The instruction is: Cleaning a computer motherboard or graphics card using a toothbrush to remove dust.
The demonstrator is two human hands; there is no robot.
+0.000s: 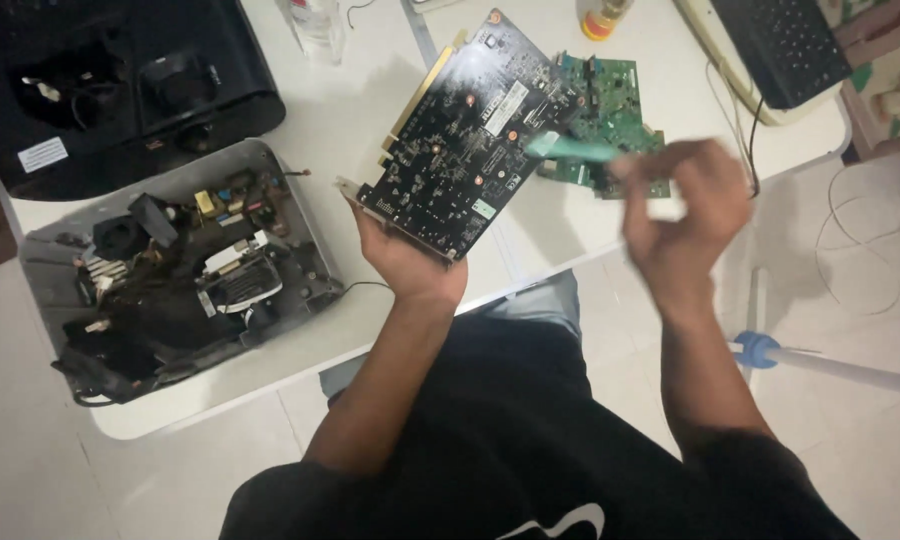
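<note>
A black graphics card (470, 135) is gripped from below in the left hand (410, 265), above the tabletop (350, 110); a teal brush (570, 148), clasped in the right hand (685, 215), could snag small components.

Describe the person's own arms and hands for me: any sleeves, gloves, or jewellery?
Both arms are bare from the wrist to above the elbow, with no long sleeves. The left hand and right hand wear no gloves, and no rings, watch or wristband show, though the right hand is motion-blurred. The person wears a black short-sleeved shirt with a white curved mark near its lower edge.
</note>
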